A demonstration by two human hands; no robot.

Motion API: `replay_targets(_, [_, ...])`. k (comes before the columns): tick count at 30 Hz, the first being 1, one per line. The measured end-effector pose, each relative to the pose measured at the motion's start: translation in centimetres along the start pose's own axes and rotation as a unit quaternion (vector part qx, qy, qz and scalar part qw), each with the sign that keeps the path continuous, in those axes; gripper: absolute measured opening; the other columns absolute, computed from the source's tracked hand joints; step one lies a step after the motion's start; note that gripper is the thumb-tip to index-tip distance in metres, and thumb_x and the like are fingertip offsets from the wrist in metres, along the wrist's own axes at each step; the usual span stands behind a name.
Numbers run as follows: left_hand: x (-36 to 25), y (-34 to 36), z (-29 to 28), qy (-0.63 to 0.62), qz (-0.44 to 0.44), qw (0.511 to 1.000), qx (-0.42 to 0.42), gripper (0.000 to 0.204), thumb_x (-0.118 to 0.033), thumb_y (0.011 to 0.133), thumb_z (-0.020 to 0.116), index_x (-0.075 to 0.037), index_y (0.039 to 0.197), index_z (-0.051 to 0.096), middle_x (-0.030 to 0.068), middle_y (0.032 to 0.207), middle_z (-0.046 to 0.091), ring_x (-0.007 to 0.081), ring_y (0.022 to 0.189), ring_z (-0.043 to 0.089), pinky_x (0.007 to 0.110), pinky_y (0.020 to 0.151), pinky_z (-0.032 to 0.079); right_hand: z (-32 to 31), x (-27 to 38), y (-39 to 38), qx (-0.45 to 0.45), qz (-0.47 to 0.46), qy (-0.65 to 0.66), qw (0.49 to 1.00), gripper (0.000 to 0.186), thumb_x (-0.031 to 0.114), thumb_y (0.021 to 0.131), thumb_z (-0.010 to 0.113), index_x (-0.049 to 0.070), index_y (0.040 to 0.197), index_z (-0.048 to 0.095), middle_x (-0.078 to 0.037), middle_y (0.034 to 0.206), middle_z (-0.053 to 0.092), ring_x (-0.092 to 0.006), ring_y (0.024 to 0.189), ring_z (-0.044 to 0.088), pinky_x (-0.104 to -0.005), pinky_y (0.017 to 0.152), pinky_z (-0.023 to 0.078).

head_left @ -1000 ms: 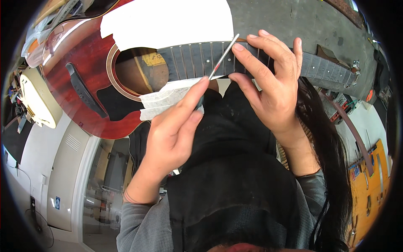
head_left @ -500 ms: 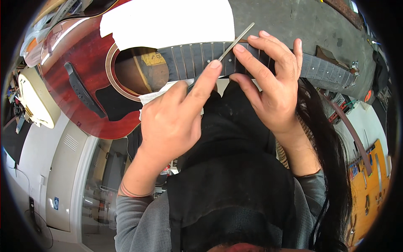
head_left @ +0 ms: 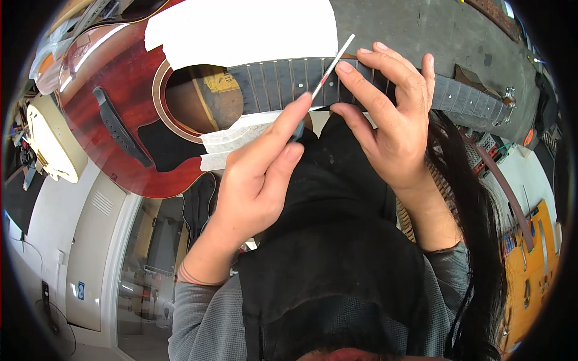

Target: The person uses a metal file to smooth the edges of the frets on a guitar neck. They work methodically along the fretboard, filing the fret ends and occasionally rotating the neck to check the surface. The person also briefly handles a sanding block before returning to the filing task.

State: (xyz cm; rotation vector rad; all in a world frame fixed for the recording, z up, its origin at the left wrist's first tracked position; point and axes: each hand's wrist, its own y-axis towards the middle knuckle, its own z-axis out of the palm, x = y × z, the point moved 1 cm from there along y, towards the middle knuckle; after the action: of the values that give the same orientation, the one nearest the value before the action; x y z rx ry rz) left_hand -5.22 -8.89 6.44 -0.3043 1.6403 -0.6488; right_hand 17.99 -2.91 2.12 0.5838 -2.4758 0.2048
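Observation:
My left hand (head_left: 256, 171) is closed around the dark blue-grey handle of a slim file (head_left: 337, 61), whose narrow pale blade with a reddish mark slants up and away across the fretboard (head_left: 265, 87) of an acoustic guitar (head_left: 81, 114). The forefinger lies along the base of the blade. Across the neck, my right hand (head_left: 394, 114) is spread, fingers apart, with the thumb by the near edge and the forefinger tip beside the blade. Whether the blade touches a fret or the wood cannot be made out. No strings show on the fretboard.
White sheet (head_left: 241, 30) covers the guitar's top beyond the fretboard, and pale masking tape (head_left: 223, 144) lies along the near side. The neck extends right over a grey bench (head_left: 409, 30). A cream guitar body (head_left: 54, 141) stands at left; a tool board (head_left: 530, 277) hangs at right.
My left hand has drawn back slightly and rolled, showing its thumb side. The blade has turned and shifted slightly left, showing a whiter face. My right hand stays nearly still.

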Motion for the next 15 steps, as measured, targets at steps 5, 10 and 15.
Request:
replay_targets(5, [1.1, -1.4, -0.2, 0.068, 0.057, 0.996, -0.016, 0.057, 0.005, 0.105, 0.065, -0.001, 0.161, 0.061, 0.0261, 0.147, 0.073, 0.0348, 0.128, 0.076, 0.038, 0.111, 0.055, 0.1, 0.0, -0.2, -0.006, 0.002, -0.002, 1.0, 0.064, 0.015, 0.082, 0.096, 0.022, 0.143, 0.078, -0.005, 0.149, 0.067, -0.0311, 0.146, 0.062, -0.0642, 0.134, 0.02])
replay_targets(10, [-0.3, 0.9, 0.1, 0.354, 0.12, 0.927, -0.008, 0.066, 0.007, 0.096, 0.071, -0.004, 0.161, 0.063, 0.0213, 0.126, 0.079, 0.0352, 0.093, 0.08, 0.04, 0.082, 0.063, 0.1, 0.1, 0.0, -0.007, -0.001, 0.004, 1.0, 0.063, 0.014, 0.082, 0.096, 0.022, 0.142, 0.078, -0.005, 0.149, 0.068, -0.0313, 0.146, 0.062, -0.0641, 0.134, 0.02])
replay_targets(15, [0.2, 1.7, -0.4, 0.328, 0.186, 0.926, -0.037, 0.064, 0.005, 0.098, 0.07, -0.003, 0.161, 0.063, 0.0199, 0.126, 0.079, 0.0295, 0.083, 0.078, 0.038, 0.072, 0.061, 0.4, -0.1, -0.1, -0.026, -0.003, 0.003, 1.0, 0.058, 0.018, 0.083, 0.093, 0.024, 0.139, 0.08, -0.003, 0.144, 0.069, -0.0302, 0.143, 0.062, -0.0671, 0.132, 0.022])
